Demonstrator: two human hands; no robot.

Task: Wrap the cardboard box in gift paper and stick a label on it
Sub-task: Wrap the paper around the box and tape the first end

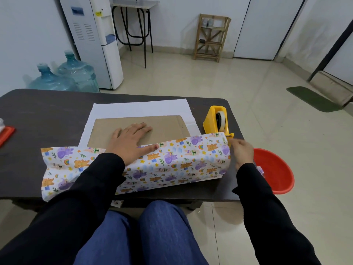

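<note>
On the dark table (38, 115), toward its right edge, the stiff, light cardboard box (168, 127) is lying on thin, crease-prone gift paper (172, 165), the left hand (129, 142) is pressing flat-fingered on the folded flap's edge, the best place to hold it, and the right hand (242, 152) is hovering at the tape dispenser (212, 121), grip unclear.

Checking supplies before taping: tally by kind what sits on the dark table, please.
Flat brown cardboard box: 1
Cartoon-print gift paper sheet: 1
Yellow plastic tape dispenser: 1
Red-orange flat item, left edge, partly cut off: 1
Total: 4
A white thing at the far left edge is too cut off to count.
</note>
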